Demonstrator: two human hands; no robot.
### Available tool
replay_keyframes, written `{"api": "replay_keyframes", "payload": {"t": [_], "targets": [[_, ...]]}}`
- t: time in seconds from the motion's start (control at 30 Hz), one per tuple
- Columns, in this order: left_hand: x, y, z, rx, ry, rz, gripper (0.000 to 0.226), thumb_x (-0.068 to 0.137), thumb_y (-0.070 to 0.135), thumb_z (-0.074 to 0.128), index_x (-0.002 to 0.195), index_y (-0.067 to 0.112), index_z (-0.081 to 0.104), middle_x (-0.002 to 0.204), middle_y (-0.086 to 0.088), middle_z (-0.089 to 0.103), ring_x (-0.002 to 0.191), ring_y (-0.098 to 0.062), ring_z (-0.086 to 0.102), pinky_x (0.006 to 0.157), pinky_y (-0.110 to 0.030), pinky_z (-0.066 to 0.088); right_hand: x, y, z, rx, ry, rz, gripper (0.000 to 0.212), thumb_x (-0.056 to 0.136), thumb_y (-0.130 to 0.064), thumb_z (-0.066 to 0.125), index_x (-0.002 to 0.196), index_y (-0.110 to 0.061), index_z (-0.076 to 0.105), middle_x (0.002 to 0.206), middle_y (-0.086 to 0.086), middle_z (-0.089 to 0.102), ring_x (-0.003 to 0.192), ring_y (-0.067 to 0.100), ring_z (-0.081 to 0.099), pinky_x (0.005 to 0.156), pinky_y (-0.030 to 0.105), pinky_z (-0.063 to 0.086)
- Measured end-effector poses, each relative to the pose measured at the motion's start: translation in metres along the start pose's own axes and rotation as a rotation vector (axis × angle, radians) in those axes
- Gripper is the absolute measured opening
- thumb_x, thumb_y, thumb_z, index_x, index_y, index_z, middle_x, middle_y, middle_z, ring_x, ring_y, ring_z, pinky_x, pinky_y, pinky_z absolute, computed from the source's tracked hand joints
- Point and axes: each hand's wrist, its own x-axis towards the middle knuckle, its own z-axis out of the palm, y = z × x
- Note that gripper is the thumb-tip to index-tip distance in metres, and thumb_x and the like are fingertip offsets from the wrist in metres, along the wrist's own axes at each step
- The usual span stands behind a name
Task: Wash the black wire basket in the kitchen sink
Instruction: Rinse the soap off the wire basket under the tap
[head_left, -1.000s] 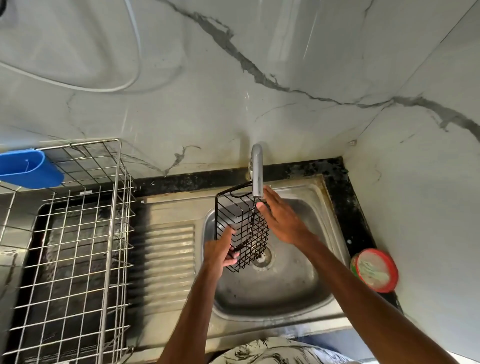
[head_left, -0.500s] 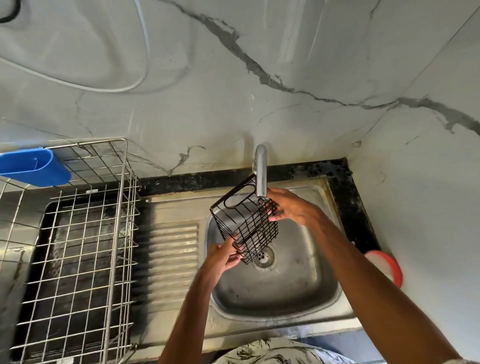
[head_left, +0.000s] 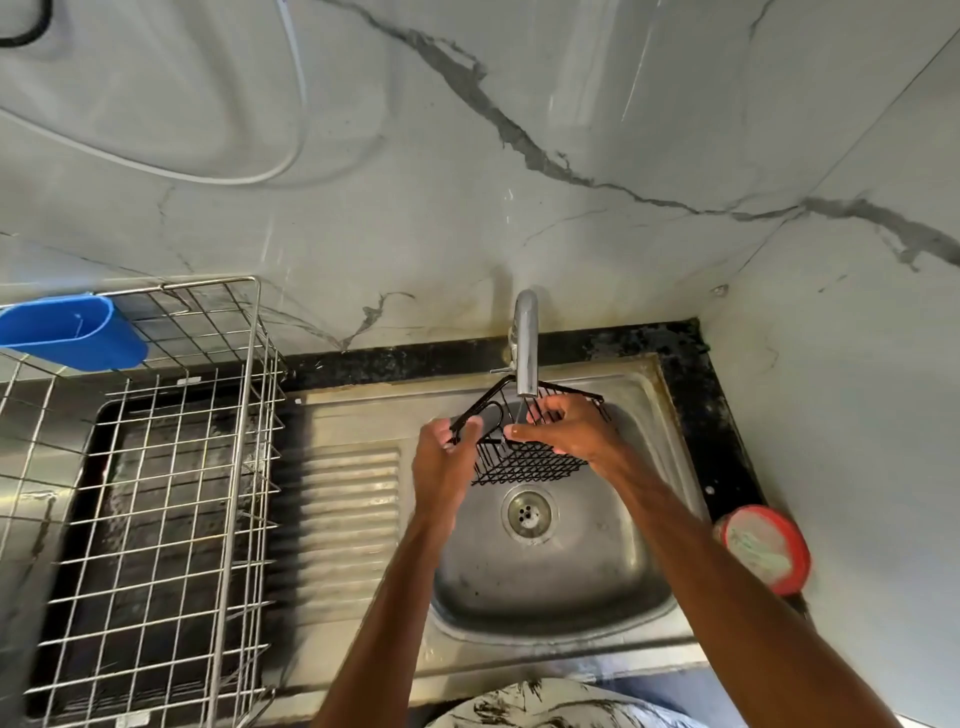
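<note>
Marble wall (head_left: 467, 156): grey-veined panels rise behind and to the right of everything, meeting in a corner at the back right.
Table (head_left: 727, 415): black speckled stone, showing as a dark border behind and to the right of the sink.
Drying rack (head_left: 156, 493): silver wire, standing on the left over a dark tray, with a blue plastic holder (head_left: 72, 332) hung on its back left edge.
Sink (head_left: 550, 587): stainless steel, with a ribbed drainboard (head_left: 343, 519) on its left and a round drain (head_left: 529, 513) in the middle of the bowl.
Tap (head_left: 525, 343): chrome spout reaching from the back wall out over the bowl, its mouth just above the basket.
Black wire basket (head_left: 524, 462): held in the air over the bowl, above and behind the drain, right under the tap, tilted with its mesh side toward me.
My left grip (head_left: 441, 457): closed on the basket's left end, thumb and fingers pinching the black frame.
My right grip (head_left: 569, 431): wrapped over the basket's right side, fingers curled through the wires near the top rim.
Red-rimmed round tub (head_left: 763, 545): resting on the table to the right of the sink, against the side wall.
</note>
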Motion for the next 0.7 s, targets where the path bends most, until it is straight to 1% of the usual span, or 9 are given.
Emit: {"api": "replay_keyframes", "payload": {"t": [0.03, 0.1, 0.17, 0.2, 0.33, 0.4, 0.5, 0.6, 0.7], "targets": [[0.0, 0.01, 0.005, 0.028, -0.031, 0.004, 0.073, 0.09, 0.063, 0.068, 0.13, 0.002, 0.062, 0.113, -0.018, 0.072, 0.094, -0.025, 0.069, 0.065, -0.04, 0.054, 0.0, 0.002, 0.002, -0.025, 0.0, -0.019, 0.049, 0.063, -0.052, 0.091, 0.095, -0.02, 0.072, 0.088, -0.005, 0.071, 0.085, 0.017, 0.069, 0.079, 0.039, 0.059], [0.004, 0.022, 0.013, 0.06, -0.138, -0.028, 0.085, 0.086, 0.067, 0.072, 0.141, 0.005, 0.054, 0.121, -0.008, 0.07, 0.101, -0.016, 0.066, 0.074, -0.027, 0.051, -0.001, 0.005, 0.004, -0.052, -0.015, -0.065, 0.044, 0.066, -0.049, 0.09, 0.097, -0.021, 0.074, 0.092, -0.002, 0.074, 0.089, 0.023, 0.071, 0.079, 0.044, 0.061], [0.007, 0.032, 0.018, 0.091, -0.181, -0.088, 0.089, 0.089, 0.054, 0.078, 0.153, 0.006, 0.038, 0.144, -0.009, 0.055, 0.125, -0.025, 0.057, 0.096, -0.034, 0.051, -0.003, 0.006, 0.005, -0.065, -0.001, -0.099, 0.037, 0.072, -0.042, 0.088, 0.099, -0.02, 0.075, 0.09, -0.005, 0.073, 0.088, 0.017, 0.069, 0.074, 0.034, 0.056], [0.01, 0.033, 0.019, 0.076, -0.182, -0.107, 0.09, 0.089, 0.047, 0.08, 0.154, 0.008, 0.033, 0.15, -0.011, 0.05, 0.126, -0.026, 0.054, 0.1, -0.037, 0.049, -0.004, 0.006, 0.004, -0.069, 0.007, -0.115, 0.034, 0.075, -0.04, 0.087, 0.099, -0.02, 0.074, 0.088, -0.007, 0.071, 0.084, 0.012, 0.066, 0.071, 0.027, 0.051], [0.015, 0.037, 0.018, -0.031, -0.235, -0.243, 0.101, 0.087, 0.038, 0.084, 0.161, 0.023, 0.016, 0.161, -0.017, 0.041, 0.133, -0.041, 0.053, 0.103, -0.06, 0.05, -0.006, 0.005, 0.004, -0.092, 0.008, -0.142, 0.031, 0.078, -0.033, 0.086, 0.102, -0.017, 0.075, 0.094, -0.006, 0.073, 0.088, 0.009, 0.066, 0.071, 0.021, 0.047], [0.014, 0.036, 0.014, -0.046, -0.297, -0.275, 0.106, 0.087, 0.037, 0.084, 0.163, 0.035, 0.009, 0.164, -0.017, 0.038, 0.133, -0.048, 0.053, 0.092, -0.063, 0.053, -0.009, 0.006, 0.004, -0.111, 0.006, -0.155, 0.028, 0.078, -0.029, 0.085, 0.102, -0.017, 0.076, 0.098, -0.006, 0.074, 0.093, 0.008, 0.068, 0.071, 0.016, 0.044], [0.012, 0.034, 0.011, -0.02, -0.342, -0.254, 0.065, 0.091, 0.034, 0.078, 0.147, 0.029, 0.045, 0.139, -0.016, 0.06, 0.111, -0.037, 0.062, 0.09, -0.062, 0.058, -0.01, 0.01, 0.009, -0.138, -0.001, -0.154, 0.029, 0.079, -0.033, 0.083, 0.105, -0.021, 0.076, 0.104, -0.009, 0.074, 0.099, 0.008, 0.068, 0.076, 0.017, 0.045], [0.008, 0.034, 0.012, -0.047, -0.327, -0.242, 0.024, 0.095, 0.021, 0.068, 0.118, 0.023, 0.059, 0.103, -0.007, 0.065, 0.098, -0.029, 0.064, 0.087, -0.059, 0.058, -0.015, 0.01, 0.013, -0.209, 0.054, -0.172, 0.04, 0.083, -0.043, 0.078, 0.115, -0.022, 0.07, 0.114, -0.008, 0.07, 0.108, 0.01, 0.065, 0.082, 0.02, 0.047], [0.004, 0.036, 0.012, -0.021, -0.381, -0.218, 0.011, 0.098, 0.024, 0.066, 0.107, 0.019, 0.061, 0.108, -0.007, 0.067, 0.108, -0.029, 0.069, 0.077, -0.048, 0.055, -0.024, 0.009, 0.013, -0.468, 0.26, -0.265, 0.056, 0.089, -0.053, 0.067, 0.132, -0.017, 0.059, 0.133, 0.002, 0.062, 0.124, 0.018, 0.057, 0.1, 0.034, 0.048]]}}
